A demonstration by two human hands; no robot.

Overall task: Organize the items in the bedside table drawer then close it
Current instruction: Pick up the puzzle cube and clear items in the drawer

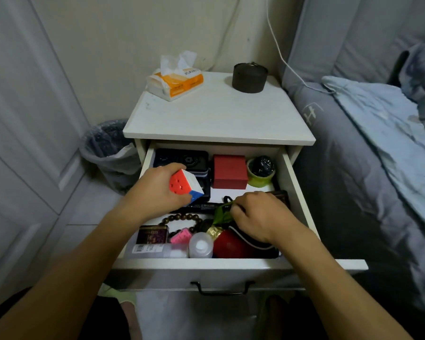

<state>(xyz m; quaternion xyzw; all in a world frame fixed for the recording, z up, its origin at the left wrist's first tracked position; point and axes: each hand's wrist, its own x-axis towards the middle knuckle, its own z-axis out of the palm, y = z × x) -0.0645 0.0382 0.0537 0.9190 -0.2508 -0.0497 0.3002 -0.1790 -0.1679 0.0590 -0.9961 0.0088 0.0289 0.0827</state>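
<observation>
- My left hand (pixel 157 190) is gripping a puzzle cube (pixel 185 188) over the left half of the open drawer (pixel 231 263), mid-frame.
- My right hand (pixel 260 215) is pinching a green leafy thing (pixel 221 213) right of center.
- A red box (pixel 229 171) is sitting at the drawer's back; a bead bracelet (pixel 185 220) and small bottle (pixel 201 245) are lying near its front.

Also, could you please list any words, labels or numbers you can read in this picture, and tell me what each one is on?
Nothing reads clearly enough to quote.
Orange and white tissue pack: printed text, too blurred.
Dark purple rectangular tin: label characters, too small.
Clear plastic bottle lying in the drawer: barcode sticker, digits unreadable.
Black marker pen: white lettering, blurred.
Grey pillow: a pale embroidered emblem, not legible as text.
</observation>
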